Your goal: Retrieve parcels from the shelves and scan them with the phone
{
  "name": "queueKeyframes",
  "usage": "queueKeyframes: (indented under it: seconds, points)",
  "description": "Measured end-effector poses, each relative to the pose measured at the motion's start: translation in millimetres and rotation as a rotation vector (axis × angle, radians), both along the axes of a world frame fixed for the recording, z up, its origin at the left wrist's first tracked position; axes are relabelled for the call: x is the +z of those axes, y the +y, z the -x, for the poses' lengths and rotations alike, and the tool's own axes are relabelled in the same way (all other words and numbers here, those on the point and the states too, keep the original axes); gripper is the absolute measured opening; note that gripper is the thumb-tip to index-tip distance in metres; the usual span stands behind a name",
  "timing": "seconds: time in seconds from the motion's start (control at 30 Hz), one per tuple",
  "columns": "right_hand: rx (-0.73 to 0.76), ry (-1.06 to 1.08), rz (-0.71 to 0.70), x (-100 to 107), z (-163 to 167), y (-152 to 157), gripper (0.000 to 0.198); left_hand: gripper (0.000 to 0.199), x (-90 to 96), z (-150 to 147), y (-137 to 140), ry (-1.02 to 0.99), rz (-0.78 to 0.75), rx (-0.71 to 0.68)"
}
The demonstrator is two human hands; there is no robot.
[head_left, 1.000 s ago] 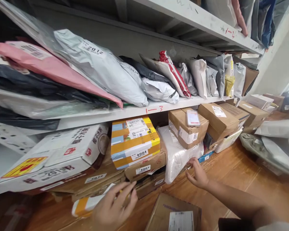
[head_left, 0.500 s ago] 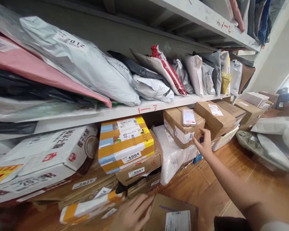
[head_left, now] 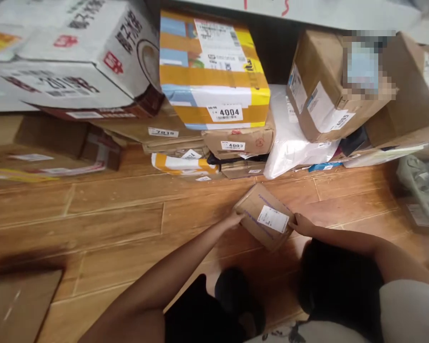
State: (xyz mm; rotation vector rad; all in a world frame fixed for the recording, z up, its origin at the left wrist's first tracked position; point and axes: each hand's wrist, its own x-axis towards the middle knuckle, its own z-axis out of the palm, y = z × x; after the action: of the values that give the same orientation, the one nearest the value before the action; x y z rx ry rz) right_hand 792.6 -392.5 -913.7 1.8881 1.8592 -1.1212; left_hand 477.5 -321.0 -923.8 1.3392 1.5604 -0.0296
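The right hand (head_left: pixel 302 225), raised to the shelf boxes half a second ago, has been brought down, so the small box (head_left: pixel 264 216) on the floor (head_left: pixel 110 214) is now gripped, apparently, between it and the left hand (head_left: pixel 233 220), fingers closed on opposite edges.

Wooden floor (head_left: pixel 110 214) bears stacked parcels (head_left: pixel 214 71), seemingly cardboard.

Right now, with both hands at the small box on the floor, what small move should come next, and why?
Probably lift it. The left hand and right hand touch opposite ends of the small cardboard box, which lies label-up on the wooden floor, apart from the stacked parcels.
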Motion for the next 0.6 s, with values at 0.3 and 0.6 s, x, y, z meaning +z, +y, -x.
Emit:
queueKeyframes:
  seconds: [0.3,0.6]
  points:
    - [0.076,0.0,0.222,-12.7,11.5,-11.2,0.037,0.065,-17.1,-27.6,20.7,-0.155,0.146,0.101]
    - [0.107,0.01,0.29,-3.5,-0.3,-3.6,0.042,0.062,-12.6,-29.4,17.4,-0.123,0.009,-0.032]
